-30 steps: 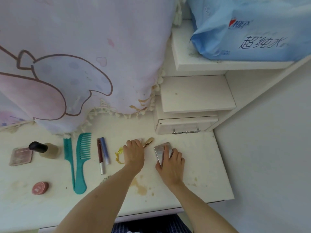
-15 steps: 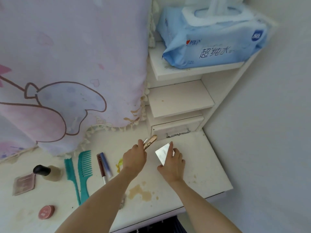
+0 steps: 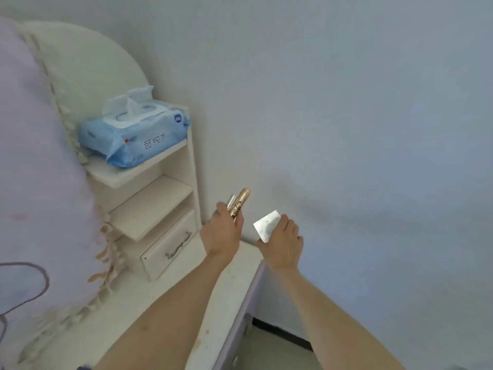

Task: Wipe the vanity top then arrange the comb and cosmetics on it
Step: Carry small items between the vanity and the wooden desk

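My left hand (image 3: 220,233) grips two slim cosmetic tubes, one gold (image 3: 240,204) and one silver (image 3: 231,202), raised above the right end of the white vanity top (image 3: 165,311). My right hand (image 3: 282,241) holds a flat silver compact (image 3: 265,225) by its lower edge, lifted in front of the wall just past the vanity's right edge. The comb and the other cosmetics are out of view to the left.
A blue pack of wet wipes (image 3: 133,137) lies on the top shelf of a small white shelf unit (image 3: 149,209) with a drawer (image 3: 168,247). A pink fringed cloth (image 3: 40,196) hangs at the left. A plain wall (image 3: 360,129) fills the right.
Both hands lifted their items off the vanity top and rose to the right. The view swung up and right, so the comb and other cosmetics left the frame.
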Action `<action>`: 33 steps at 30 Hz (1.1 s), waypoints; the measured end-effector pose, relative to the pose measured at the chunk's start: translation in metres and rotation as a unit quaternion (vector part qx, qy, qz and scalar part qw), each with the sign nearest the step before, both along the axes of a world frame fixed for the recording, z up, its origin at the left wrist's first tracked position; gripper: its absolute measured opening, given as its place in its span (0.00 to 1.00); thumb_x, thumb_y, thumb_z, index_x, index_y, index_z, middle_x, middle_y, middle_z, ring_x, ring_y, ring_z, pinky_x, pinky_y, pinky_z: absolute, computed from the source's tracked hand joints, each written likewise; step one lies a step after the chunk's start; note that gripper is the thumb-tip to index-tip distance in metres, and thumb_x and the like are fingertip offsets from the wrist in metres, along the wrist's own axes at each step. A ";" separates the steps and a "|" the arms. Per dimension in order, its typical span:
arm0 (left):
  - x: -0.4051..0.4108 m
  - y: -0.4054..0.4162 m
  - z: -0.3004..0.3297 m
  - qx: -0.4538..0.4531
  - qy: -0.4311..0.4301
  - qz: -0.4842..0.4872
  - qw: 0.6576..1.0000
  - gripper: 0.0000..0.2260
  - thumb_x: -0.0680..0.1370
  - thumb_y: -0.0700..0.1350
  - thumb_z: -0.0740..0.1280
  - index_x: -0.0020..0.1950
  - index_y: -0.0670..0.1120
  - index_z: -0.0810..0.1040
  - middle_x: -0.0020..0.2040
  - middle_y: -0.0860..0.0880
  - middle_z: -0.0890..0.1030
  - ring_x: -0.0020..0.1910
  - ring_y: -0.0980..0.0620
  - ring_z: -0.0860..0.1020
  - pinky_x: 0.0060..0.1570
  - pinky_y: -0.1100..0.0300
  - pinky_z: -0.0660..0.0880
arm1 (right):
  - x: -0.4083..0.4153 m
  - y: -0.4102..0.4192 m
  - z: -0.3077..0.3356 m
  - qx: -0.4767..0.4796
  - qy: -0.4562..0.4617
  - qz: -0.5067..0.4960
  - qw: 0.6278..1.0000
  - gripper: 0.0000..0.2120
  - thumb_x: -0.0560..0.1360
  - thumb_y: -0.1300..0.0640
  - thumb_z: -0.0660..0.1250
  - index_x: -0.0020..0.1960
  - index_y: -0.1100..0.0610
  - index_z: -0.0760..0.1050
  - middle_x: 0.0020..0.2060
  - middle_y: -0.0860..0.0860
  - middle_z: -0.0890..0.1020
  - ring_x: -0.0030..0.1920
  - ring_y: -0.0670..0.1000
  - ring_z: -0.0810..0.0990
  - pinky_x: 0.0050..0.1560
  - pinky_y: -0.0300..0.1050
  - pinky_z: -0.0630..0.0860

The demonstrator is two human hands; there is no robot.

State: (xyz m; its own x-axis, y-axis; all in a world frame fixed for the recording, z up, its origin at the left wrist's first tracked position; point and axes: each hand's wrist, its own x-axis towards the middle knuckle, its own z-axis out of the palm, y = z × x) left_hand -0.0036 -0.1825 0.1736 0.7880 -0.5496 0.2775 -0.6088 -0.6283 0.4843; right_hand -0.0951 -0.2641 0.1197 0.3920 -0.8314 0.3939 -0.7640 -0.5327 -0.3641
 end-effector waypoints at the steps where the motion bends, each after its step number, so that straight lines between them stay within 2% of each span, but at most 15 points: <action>1: -0.020 -0.013 0.015 -0.018 0.001 -0.027 0.999 0.17 0.79 0.55 0.56 0.54 0.41 0.67 0.48 0.43 0.80 0.45 0.38 0.78 0.39 0.52 0.70 | -0.023 -0.008 0.016 -0.016 -0.014 -0.031 0.999 0.35 0.45 0.56 0.78 0.50 0.66 0.74 0.35 0.57 0.77 0.35 0.59 0.77 0.29 0.44 0.68; 6: -0.146 -0.074 0.080 -0.091 0.004 -0.168 0.981 0.15 0.79 0.53 0.57 0.53 0.41 0.66 0.47 0.44 0.78 0.44 0.40 0.78 0.37 0.54 0.67 | -0.153 -0.040 0.093 -0.073 -0.081 -0.188 0.976 0.33 0.48 0.56 0.78 0.50 0.65 0.73 0.37 0.56 0.76 0.36 0.59 0.76 0.32 0.46 0.70; 8: -0.210 -0.093 0.106 -0.118 0.008 -0.231 0.966 0.14 0.79 0.53 0.57 0.53 0.42 0.66 0.47 0.45 0.78 0.44 0.42 0.78 0.37 0.55 0.67 | -0.220 -0.048 0.123 -0.096 -0.099 -0.250 0.959 0.32 0.52 0.55 0.77 0.53 0.64 0.73 0.40 0.56 0.77 0.39 0.59 0.77 0.34 0.46 0.70; 11: -0.308 -0.109 0.135 -0.150 0.013 -0.315 0.937 0.13 0.79 0.53 0.57 0.53 0.42 0.67 0.46 0.45 0.78 0.42 0.43 0.78 0.38 0.55 0.69 | -0.321 -0.046 0.159 -0.091 -0.099 -0.316 0.939 0.31 0.63 0.52 0.72 0.62 0.62 0.67 0.49 0.55 0.76 0.49 0.57 0.76 0.42 0.47 0.67; 13: -0.378 -0.113 0.149 -0.167 0.022 -0.366 0.915 0.13 0.79 0.52 0.58 0.53 0.43 0.67 0.45 0.46 0.78 0.42 0.44 0.78 0.37 0.56 0.69 | -0.392 -0.038 0.174 -0.119 -0.100 -0.363 0.919 0.32 0.65 0.52 0.71 0.64 0.62 0.66 0.51 0.54 0.75 0.51 0.56 0.75 0.43 0.47 0.67; 15: -0.446 -0.111 0.157 -0.175 0.039 -0.406 0.896 0.12 0.79 0.52 0.58 0.53 0.43 0.67 0.45 0.46 0.77 0.41 0.45 0.78 0.36 0.57 0.68 | -0.462 -0.026 0.186 -0.139 -0.101 -0.411 0.895 0.32 0.62 0.52 0.72 0.62 0.63 0.67 0.49 0.55 0.76 0.49 0.57 0.77 0.41 0.47 0.68; 19: -0.575 -0.098 0.162 -0.183 0.079 -0.476 0.857 0.11 0.79 0.50 0.58 0.53 0.43 0.68 0.45 0.46 0.77 0.38 0.46 0.74 0.35 0.58 0.66 | -0.594 0.004 0.192 -0.201 -0.067 -0.498 0.841 0.30 0.49 0.56 0.76 0.48 0.65 0.73 0.33 0.54 0.75 0.30 0.57 0.76 0.27 0.43 0.68; 22: -0.660 -0.085 0.161 -0.176 0.089 -0.525 0.828 0.11 0.79 0.50 0.59 0.52 0.43 0.67 0.44 0.46 0.77 0.36 0.47 0.72 0.35 0.57 0.66 | -0.679 0.032 0.191 -0.202 -0.054 -0.557 0.804 0.28 0.51 0.55 0.76 0.48 0.64 0.73 0.33 0.54 0.75 0.29 0.56 0.76 0.27 0.43 0.69; 24: -0.709 -0.077 0.156 -0.167 0.086 -0.557 0.809 0.11 0.79 0.51 0.59 0.53 0.43 0.67 0.44 0.46 0.76 0.37 0.47 0.72 0.35 0.57 0.66 | -0.728 0.051 0.188 -0.177 -0.052 -0.591 0.786 0.29 0.54 0.52 0.77 0.50 0.64 0.73 0.35 0.55 0.77 0.32 0.55 0.77 0.29 0.43 0.69; 28: -0.794 -0.071 0.150 -0.147 0.084 -0.612 0.773 0.12 0.79 0.52 0.58 0.54 0.44 0.67 0.46 0.47 0.76 0.39 0.48 0.74 0.36 0.56 0.67 | -0.811 0.075 0.184 -0.159 -0.047 -0.645 0.746 0.28 0.64 0.47 0.71 0.58 0.61 0.69 0.46 0.54 0.78 0.44 0.54 0.79 0.39 0.47 0.75; 33: -0.886 -0.092 0.141 -0.139 0.090 -0.674 0.720 0.11 0.79 0.51 0.59 0.54 0.43 0.67 0.46 0.46 0.77 0.43 0.45 0.77 0.38 0.54 0.72 | -0.895 0.074 0.180 -0.152 -0.069 -0.690 0.704 0.29 0.67 0.46 0.71 0.60 0.59 0.66 0.52 0.54 0.76 0.51 0.54 0.78 0.45 0.46 0.75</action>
State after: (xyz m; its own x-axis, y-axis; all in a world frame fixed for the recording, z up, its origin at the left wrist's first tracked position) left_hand -0.8897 -0.2745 0.3144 -0.3715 -0.7923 0.4840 -0.4874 0.6101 0.6247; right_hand -0.9902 -0.1902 0.2997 -0.7659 -0.2528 0.5912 -0.5994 0.6134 -0.5142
